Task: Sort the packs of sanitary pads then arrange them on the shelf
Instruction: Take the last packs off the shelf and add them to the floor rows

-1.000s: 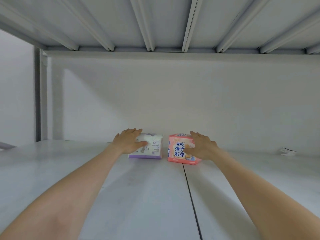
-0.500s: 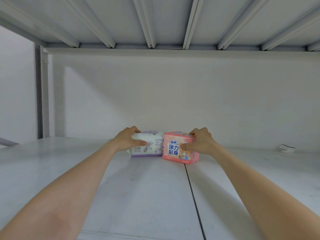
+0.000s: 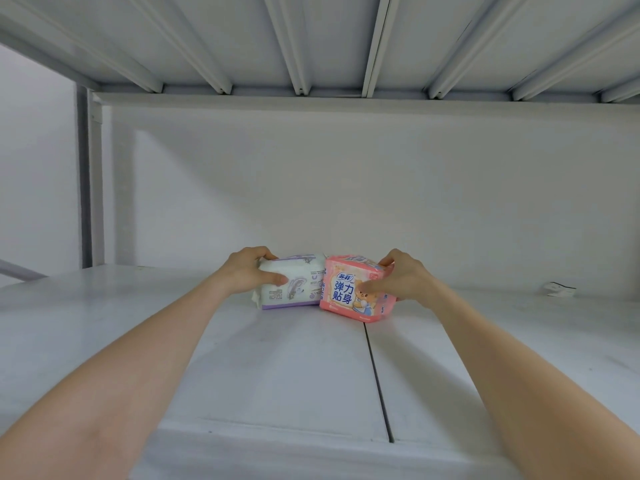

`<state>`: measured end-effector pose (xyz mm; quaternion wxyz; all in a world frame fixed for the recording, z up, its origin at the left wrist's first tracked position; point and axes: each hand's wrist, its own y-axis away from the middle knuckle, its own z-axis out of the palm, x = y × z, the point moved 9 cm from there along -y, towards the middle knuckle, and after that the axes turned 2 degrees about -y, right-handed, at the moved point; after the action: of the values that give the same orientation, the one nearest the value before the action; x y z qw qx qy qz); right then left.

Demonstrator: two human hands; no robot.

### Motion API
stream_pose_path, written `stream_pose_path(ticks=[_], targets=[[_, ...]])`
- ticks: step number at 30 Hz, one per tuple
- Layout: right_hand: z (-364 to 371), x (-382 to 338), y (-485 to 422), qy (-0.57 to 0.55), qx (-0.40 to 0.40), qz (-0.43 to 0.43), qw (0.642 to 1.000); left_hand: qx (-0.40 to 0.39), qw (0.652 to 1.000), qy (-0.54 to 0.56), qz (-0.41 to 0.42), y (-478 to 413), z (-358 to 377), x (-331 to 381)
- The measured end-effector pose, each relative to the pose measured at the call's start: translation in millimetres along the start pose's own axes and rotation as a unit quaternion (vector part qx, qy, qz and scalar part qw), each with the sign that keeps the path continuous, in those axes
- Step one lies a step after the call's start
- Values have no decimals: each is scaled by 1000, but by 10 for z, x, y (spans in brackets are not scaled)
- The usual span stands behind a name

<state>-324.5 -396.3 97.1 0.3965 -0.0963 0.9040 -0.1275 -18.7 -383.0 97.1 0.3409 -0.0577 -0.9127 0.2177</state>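
Observation:
Two packs of sanitary pads stand side by side near the back of the white shelf board (image 3: 284,372). The white and purple pack (image 3: 298,286) is on the left, and my left hand (image 3: 250,272) grips its left end, thumb on the front face. The pink pack (image 3: 349,292) with blue characters touches it on the right and sits slightly tilted. My right hand (image 3: 398,276) grips the pink pack's right end, thumb across the front.
A dark seam (image 3: 377,379) splits the shelf board just right of centre. A small white clip-like object (image 3: 560,289) lies at the back right. The upper shelf's ribbed underside (image 3: 311,46) hangs overhead, and a grey upright post (image 3: 90,181) stands at the left.
Both hands went from resting flat on the packs to gripping them. The two packs came together until they touch and slid a little nearer to me.

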Motion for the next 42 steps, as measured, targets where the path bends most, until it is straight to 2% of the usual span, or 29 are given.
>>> stream_pose_path(ticks=[5,10,14,20,31,35,42], targets=[[-38,-62,311,-32,9,3,999,35,997,60,-17,323,-137,25],[-109,-163,704,-82,61,-12,995,71,988,136,-23,735,-321,10],[-176,-275,1070,-152,98,-31,983,98,972,211,-29,1120,-505,-23],[-371,-564,1725,-178,164,-58,969,147,943,295,-35,1734,-810,-30],[-680,-695,3210,-209,226,-75,949,161,925,345,-8,3004,-1055,234],[-789,-605,3758,-220,228,-76,945,159,934,320,0,3555,-1118,473],[-708,-250,4680,-248,165,-61,952,161,942,292,-30,4745,-971,572]])
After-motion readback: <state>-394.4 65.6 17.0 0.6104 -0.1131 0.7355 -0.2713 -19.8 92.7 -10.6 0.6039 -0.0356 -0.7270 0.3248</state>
